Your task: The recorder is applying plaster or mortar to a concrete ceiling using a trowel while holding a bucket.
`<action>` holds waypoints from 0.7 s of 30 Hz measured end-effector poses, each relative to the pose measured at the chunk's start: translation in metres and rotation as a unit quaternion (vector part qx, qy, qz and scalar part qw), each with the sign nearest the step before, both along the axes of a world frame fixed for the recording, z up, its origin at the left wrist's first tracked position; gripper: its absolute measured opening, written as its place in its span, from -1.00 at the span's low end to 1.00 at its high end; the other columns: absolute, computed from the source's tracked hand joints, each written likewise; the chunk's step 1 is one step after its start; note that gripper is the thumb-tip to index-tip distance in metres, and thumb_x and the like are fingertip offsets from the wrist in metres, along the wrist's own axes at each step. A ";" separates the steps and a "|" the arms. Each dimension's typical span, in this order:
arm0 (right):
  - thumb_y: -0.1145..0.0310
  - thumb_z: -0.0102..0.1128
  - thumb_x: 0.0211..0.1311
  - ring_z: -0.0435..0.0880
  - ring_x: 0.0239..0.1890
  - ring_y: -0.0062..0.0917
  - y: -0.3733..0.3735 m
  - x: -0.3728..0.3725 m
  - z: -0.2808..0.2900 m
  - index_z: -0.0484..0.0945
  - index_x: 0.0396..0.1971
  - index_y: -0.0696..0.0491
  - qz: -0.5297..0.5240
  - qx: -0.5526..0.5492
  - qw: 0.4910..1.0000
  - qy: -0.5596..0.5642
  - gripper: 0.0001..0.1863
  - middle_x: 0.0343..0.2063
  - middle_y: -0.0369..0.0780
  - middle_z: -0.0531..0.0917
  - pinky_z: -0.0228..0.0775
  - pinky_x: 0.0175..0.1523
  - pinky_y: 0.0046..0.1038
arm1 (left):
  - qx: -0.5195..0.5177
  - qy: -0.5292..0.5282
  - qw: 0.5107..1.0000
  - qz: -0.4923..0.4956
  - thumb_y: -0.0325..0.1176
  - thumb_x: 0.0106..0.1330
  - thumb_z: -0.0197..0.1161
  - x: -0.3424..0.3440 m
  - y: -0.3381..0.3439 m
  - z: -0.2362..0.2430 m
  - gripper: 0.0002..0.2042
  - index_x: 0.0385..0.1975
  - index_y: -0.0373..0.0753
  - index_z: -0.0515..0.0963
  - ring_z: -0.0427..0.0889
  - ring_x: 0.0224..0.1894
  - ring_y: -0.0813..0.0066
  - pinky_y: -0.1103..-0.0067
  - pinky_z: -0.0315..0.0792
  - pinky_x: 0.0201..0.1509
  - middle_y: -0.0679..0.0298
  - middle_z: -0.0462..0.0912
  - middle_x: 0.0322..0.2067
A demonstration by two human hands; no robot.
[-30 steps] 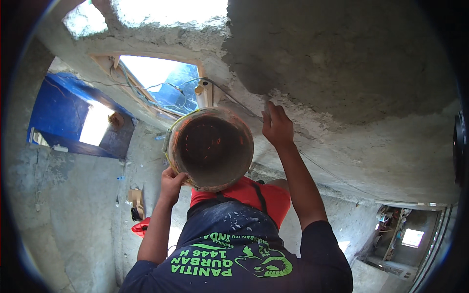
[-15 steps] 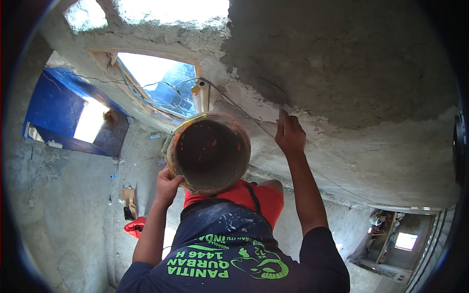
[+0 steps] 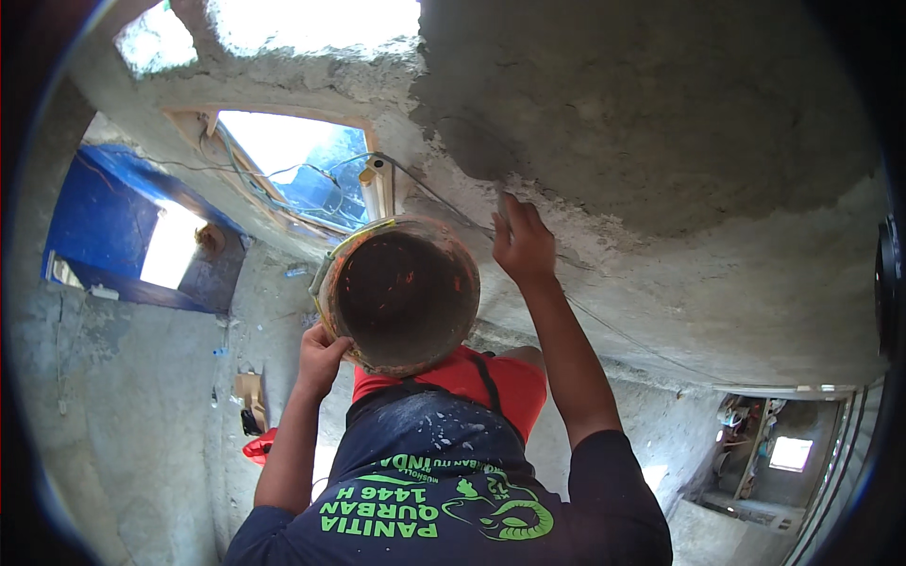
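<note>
My left hand (image 3: 323,358) grips the lower left rim of a mortar-stained bucket (image 3: 408,297), thumb over the edge. The bucket is tipped so its mouth faces me, with dark grey walls and orange specks inside. At the wall, my right hand (image 3: 526,241) is closed around a small flat grey tool (image 3: 502,196); fingers hide most of it, so its exact kind is unclear. The tool sits at the lower edge of a dark, damp-looking plaster patch (image 3: 651,113). Paler, rough wall surface (image 3: 717,274) lies below that patch.
A loose cable (image 3: 429,191) runs along the wall from a framed window opening (image 3: 311,170), passing close to my right hand. A blue-walled recess (image 3: 104,212) is at the left. Below it hang a brown item (image 3: 248,389) and a red item (image 3: 260,445). Shelving (image 3: 755,453) stands lower right.
My right hand has moved left and slightly up along the plaster's lower edge with the tool. The bucket stays in my left hand, nearly unmoved. The view has shifted slightly.
</note>
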State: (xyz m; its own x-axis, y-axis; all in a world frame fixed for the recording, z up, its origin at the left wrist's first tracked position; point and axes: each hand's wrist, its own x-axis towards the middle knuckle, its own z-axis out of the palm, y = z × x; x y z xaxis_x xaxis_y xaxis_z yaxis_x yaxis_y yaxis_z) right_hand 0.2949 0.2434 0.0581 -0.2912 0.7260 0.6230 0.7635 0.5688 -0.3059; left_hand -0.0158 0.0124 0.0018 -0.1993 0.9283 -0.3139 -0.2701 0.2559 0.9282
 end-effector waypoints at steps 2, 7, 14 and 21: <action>0.29 0.21 0.35 0.70 -0.28 -0.06 0.014 -0.003 -0.017 0.55 0.10 -0.01 -0.031 -0.068 0.996 -0.045 -0.65 -0.25 -0.09 0.65 0.59 -0.24 -0.10 | 0.005 0.003 1.000 -0.008 -0.62 0.21 0.21 0.001 -0.001 -0.004 -0.77 -0.13 -0.41 0.64 0.72 -0.23 0.53 0.55 0.57 -0.06 0.24 0.77 -0.25; 0.25 0.22 0.33 0.71 -0.26 -0.06 0.001 0.003 -0.045 0.55 0.10 -0.03 -0.036 -0.159 0.973 -0.162 -0.63 -0.24 -0.08 0.65 0.61 -0.21 -0.12 | 0.025 0.058 0.998 0.007 -0.61 0.20 0.23 -0.001 -0.009 -0.024 -0.75 -0.11 -0.39 0.64 0.73 -0.23 0.50 0.54 0.58 -0.06 0.24 0.77 -0.26; 0.27 0.28 0.28 0.73 -0.29 -0.13 0.003 0.002 0.007 0.56 0.10 -0.06 -0.005 -0.037 0.999 0.026 -0.61 -0.23 -0.13 0.66 0.64 -0.25 -0.12 | -0.006 -0.005 1.000 0.028 -0.61 0.22 0.22 -0.007 -0.015 -0.021 -0.82 -0.20 -0.40 0.64 0.72 -0.26 0.52 0.55 0.59 -0.11 0.21 0.76 -0.27; 0.23 0.24 0.33 0.72 -0.20 0.01 -0.058 0.044 -0.052 0.62 0.07 -0.01 -0.092 -0.290 0.951 -0.057 -0.65 -0.20 -0.01 0.72 0.57 -0.06 -0.03 | -0.012 0.092 0.996 -0.015 -0.57 0.21 0.22 0.007 -0.002 -0.010 -0.72 -0.05 -0.37 0.62 0.72 -0.18 0.52 0.55 0.57 -0.04 0.25 0.76 -0.21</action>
State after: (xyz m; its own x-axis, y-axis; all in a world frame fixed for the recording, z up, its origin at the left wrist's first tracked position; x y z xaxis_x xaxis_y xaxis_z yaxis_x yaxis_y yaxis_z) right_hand 0.3390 0.1852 0.0060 -0.1678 0.9830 0.0745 0.8804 0.1834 -0.4374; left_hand -0.0083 0.0103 -0.0084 -0.2288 0.9272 -0.2966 -0.0874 0.2839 0.9549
